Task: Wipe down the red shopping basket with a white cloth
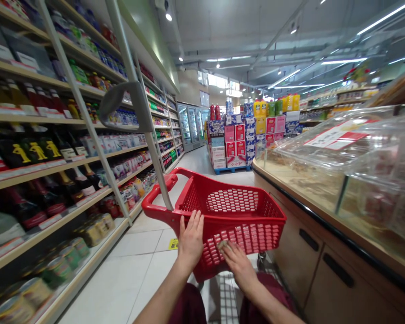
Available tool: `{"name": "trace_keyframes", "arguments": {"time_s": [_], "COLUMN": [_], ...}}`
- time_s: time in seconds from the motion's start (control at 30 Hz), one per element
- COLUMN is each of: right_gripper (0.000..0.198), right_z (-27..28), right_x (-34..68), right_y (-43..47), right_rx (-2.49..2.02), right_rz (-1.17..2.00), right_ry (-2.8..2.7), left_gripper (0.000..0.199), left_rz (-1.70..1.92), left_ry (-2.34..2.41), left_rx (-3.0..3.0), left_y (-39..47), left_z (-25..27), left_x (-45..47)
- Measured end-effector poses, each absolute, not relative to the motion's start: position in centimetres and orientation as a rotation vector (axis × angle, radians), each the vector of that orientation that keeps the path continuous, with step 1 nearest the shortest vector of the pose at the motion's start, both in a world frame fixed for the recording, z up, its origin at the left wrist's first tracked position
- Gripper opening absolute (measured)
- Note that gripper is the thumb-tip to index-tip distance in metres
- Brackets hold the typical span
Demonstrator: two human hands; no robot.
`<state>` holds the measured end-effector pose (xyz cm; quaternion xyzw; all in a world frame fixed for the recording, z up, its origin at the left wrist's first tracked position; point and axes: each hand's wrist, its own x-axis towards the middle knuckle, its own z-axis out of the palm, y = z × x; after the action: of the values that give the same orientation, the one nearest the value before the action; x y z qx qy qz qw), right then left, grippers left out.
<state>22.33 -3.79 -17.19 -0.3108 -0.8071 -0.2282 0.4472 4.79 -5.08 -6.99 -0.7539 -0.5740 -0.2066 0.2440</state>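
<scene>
A red plastic shopping basket cart (236,221) stands in front of me, with holes through its sides, a red handle and a tall grey pole. My left hand (191,238) lies against its near side by the rim, fingers stretched out and holding nothing. Lower on the same side, my right hand (236,262) presses a small beige cloth (224,244) against the perforated wall. Most of the cloth is hidden under the fingers. Inside the basket, the part that shows holds no goods.
Shelves of bottles and cans (67,162) line the left. On the right is a wooden counter (290,234) with clear plastic covers (357,153). Stacked boxes (235,143) stand on a blue pallet ahead, and glass-door fridges (191,121) are farther back. A yellow floor sticker (173,244) shows beside the cart.
</scene>
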Motion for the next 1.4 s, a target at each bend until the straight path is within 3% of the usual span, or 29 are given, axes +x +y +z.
{"name": "trace_keyframes", "arguments": {"time_s": [0.2, 0.43, 0.6, 1.13, 1.4], "right_gripper": [0.037, 0.038, 0.038, 0.049, 0.045], "right_z": [-15.4, -18.4, -16.2, -20.6, -17.4], "right_x": [24.6, 26.0, 27.1, 31.2, 31.0], "right_y": [-2.2, -3.2, -2.3, -3.1, -1.9], "right_rx": [-0.948, -0.922, -1.02, -1.155, -1.18], "right_rz": [-0.551, -0.545, -0.546, -0.512, -0.507], "right_ry": [-1.863, -1.966, -1.815, -1.929, -1.694], "left_gripper": [0.05, 0.049, 0.053, 0.061, 0.062], "left_rz": [-0.567, -0.553, -0.486, -0.464, -0.371], "left_ry": [-1.645, -1.681, -1.606, -1.61, -1.659], "left_rx": [-2.027, -2.008, -2.145, -2.149, -2.128], "left_y": [-4.5, -4.1, -3.7, -3.6, -3.5], "left_z": [-6.8, -6.5, -7.7, -9.5, -9.5], "left_x": [5.5, 6.3, 8.3, 9.5, 9.6]}}
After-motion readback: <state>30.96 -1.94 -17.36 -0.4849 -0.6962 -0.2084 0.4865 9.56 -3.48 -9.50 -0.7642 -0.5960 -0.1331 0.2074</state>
